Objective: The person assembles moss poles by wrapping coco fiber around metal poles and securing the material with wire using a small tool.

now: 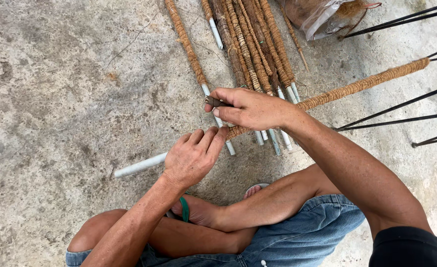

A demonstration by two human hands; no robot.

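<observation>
A long white pipe wrapped in brown coir rope lies slantwise across the concrete floor, its bare white end at the left. My left hand grips this pole where the wrapping ends. Just above it, my right hand is closed around a small dark tool or cord end. What exactly that small thing is, I cannot tell.
A bundle of several coir-wrapped poles lies beyond my hands, and one separate pole to its left. A plastic bag of brown fibre sits at the top. Black metal rods stand at the right. My crossed legs in denim shorts are below.
</observation>
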